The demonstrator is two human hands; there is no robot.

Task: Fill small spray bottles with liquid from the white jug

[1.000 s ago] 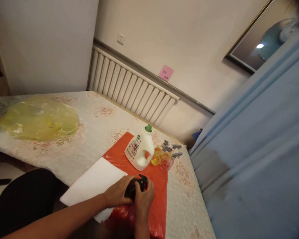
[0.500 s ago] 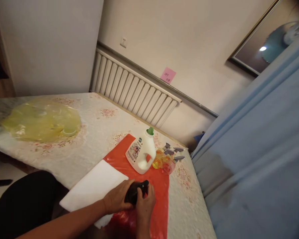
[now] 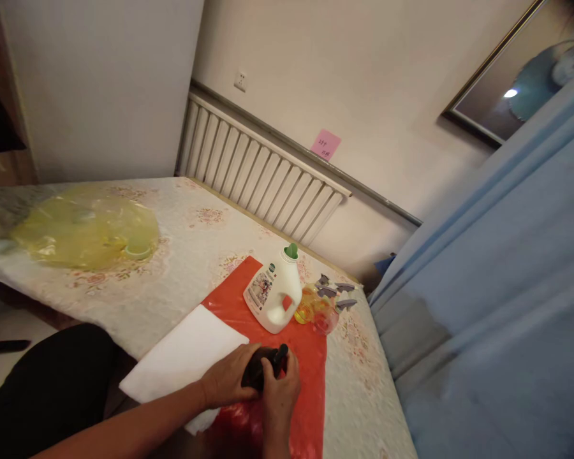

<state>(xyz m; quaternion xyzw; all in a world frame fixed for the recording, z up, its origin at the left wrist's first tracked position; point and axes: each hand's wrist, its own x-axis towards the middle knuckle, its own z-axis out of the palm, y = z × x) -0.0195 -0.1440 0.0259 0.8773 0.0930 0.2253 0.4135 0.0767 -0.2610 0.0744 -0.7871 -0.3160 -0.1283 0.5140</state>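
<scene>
— Black sprayer head (image 3: 266,366): where is it sitting?
— On the red mat (image 3: 310,363), at 6 o'clock from the white jug (image 3: 273,297).
— And the hands?
— Left hand (image 3: 229,381) and right hand (image 3: 280,395) are both closing around it.

The dark spray head (image 3: 264,366) is a small black object with a short nozzle tip jutting up and to the right. It sits low over the near part of the red sheet (image 3: 310,357), mostly covered, clasped from the left and from below by 2 hands, so its full shape cannot be made out.
</scene>
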